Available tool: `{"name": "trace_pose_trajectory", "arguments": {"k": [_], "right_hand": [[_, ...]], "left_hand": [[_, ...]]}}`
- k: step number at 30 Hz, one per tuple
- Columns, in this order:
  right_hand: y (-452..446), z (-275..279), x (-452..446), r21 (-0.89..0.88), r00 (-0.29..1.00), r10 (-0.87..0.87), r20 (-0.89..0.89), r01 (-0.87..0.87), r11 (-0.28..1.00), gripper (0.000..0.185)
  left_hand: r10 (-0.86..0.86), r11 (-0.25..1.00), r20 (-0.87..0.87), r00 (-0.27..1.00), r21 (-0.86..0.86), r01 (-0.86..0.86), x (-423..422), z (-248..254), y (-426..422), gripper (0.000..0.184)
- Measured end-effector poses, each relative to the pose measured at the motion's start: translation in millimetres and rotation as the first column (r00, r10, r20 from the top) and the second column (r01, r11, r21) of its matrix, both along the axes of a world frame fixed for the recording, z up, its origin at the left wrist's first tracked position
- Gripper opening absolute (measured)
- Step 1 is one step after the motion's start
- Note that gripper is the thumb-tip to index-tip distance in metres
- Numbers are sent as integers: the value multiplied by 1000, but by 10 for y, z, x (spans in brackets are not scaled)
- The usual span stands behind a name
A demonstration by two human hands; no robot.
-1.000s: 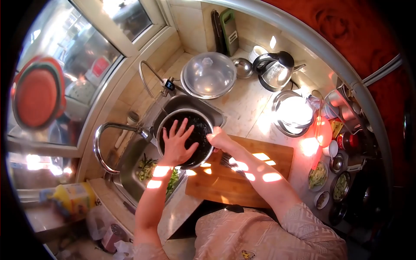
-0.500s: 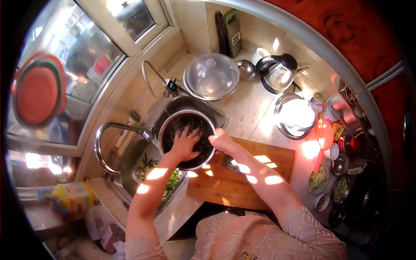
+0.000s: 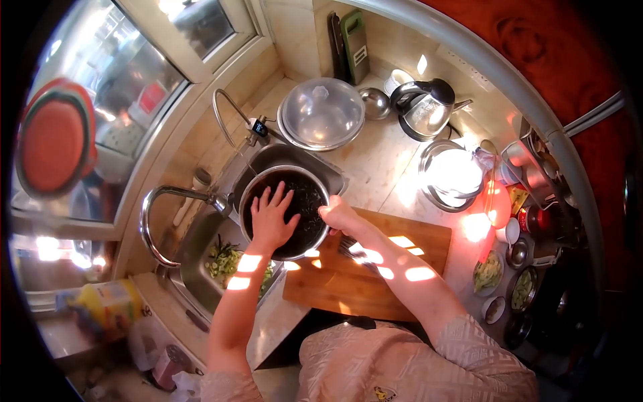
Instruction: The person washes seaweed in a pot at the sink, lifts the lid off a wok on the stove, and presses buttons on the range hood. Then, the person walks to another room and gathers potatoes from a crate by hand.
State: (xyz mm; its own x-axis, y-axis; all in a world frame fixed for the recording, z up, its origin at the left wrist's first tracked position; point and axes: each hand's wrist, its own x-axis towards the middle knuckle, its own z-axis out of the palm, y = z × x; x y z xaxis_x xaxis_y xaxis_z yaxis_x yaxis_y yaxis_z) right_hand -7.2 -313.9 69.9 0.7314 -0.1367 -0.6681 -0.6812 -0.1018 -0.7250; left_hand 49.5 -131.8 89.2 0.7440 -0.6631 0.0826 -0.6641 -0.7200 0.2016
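A round metal pot (image 3: 260,179) full of dark liquid with dark strands or pieces in it is held over the sink (image 3: 201,231). My left hand (image 3: 273,218) lies over the pot's contents, palm down, with fingers spread and holding nothing. I cannot tell whether its fingertips touch the liquid. At the pot's right side, my right hand (image 3: 339,216) is closed around its edge or handle; the exact grip is hidden by the fingers. Green and pale vegetable scraps (image 3: 224,260) lie in the sink below my left forearm.
A wooden cutting board (image 3: 402,295) lies under my right forearm. Behind the pot stand a bowl with a translucent cover (image 3: 321,112) and an electric kettle (image 3: 429,110). A curved faucet (image 3: 153,221) arches at left. Bowls of cut vegetables (image 3: 487,271) sit at right.
My left hand has shifted left and come up within the pot's mouth, its fingers now showing more clearly and spread. My right hand keeps its hold on the pot.
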Motion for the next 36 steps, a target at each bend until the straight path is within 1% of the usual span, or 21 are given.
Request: {"name": "trace_pose_trajectory", "arguments": {"k": [2,3,4,5,6,9,11,12,15,18,20,22,23,24,26,27,28,29,30,32,36], "right_hand": [[8,-151,14,12,999,-21,45,21,1000,29],[27,-147,6,28,996,-37,86,35,999,29],[24,-141,-5,28,996,-37,84,35,999,29],[23,-28,-3,2,998,-41,44,41,999,28],[30,41,-5,-24,999,-45,4,45,999,28],[26,50,-20,-8,999,-46,29,46,999,27],[28,-19,-14,9,998,-39,42,39,999,25],[31,-40,-10,27,997,-36,63,35,999,24],[32,-55,-8,19,998,-37,60,36,999,24],[51,-45,-11,28,995,-69,66,67,997,25],[49,-50,-27,45,994,-75,81,71,996,25],[60,-46,-35,62,992,-79,101,73,995,26],[61,-34,-31,50,994,-77,78,73,996,26],[58,-20,-17,38,996,-76,56,74,997,26],[78,-9,-29,53,994,-84,67,81,995,27],[86,-7,-37,66,993,-91,72,86,994,28],[88,-8,-39,76,992,-97,77,92,993,28],[89,-17,-45,103,990,-105,95,95,990,29],[90,-29,-50,98,990,-106,94,97,990,29],[92,-31,-60,95,989,-106,104,97,991,30],[100,66,-65,121,988,-118,95,106,987,25]], "left_hand": [[57,916,-49,997,-394,-72,181,-209,148,32],[178,742,-436,882,-529,-412,264,-243,152,24],[169,488,-766,620,-482,-728,375,-288,139,21],[32,257,-884,466,-444,-859,479,-230,89,26],[-155,73,-904,399,-413,-908,593,-243,81,28],[-265,86,-874,408,-443,-893,807,-198,-69,31],[-371,105,-875,311,-372,-922,871,-96,-195,34],[-371,103,-876,307,-368,-924,928,-100,-214,34],[-558,8,-792,248,-304,-953,1107,-43,-237,36],[-627,-47,-726,282,-326,-944,1149,65,-212,35],[-673,8,-677,299,-411,-911,1097,120,-133,28],[-254,318,-899,355,-425,-848,1014,320,-69,23],[-195,464,-874,444,-482,-744,1129,103,124,24],[142,640,-641,755,-522,-564,1193,-99,286,22],[388,648,-419,821,-509,-566,1128,-77,438,21],[385,650,-418,823,-510,-563,1142,-91,495,21],[436,772,-101,894,-468,-429,1168,-113,537,20],[411,875,224,883,-369,-314,1176,-108,537,19],[410,874,221,885,-372,-312,1217,-112,510,19],[471,790,-165,867,-357,-498,1350,-114,427,20],[435,872,-70,898,-218,-439,1574,-77,166,20]]}}
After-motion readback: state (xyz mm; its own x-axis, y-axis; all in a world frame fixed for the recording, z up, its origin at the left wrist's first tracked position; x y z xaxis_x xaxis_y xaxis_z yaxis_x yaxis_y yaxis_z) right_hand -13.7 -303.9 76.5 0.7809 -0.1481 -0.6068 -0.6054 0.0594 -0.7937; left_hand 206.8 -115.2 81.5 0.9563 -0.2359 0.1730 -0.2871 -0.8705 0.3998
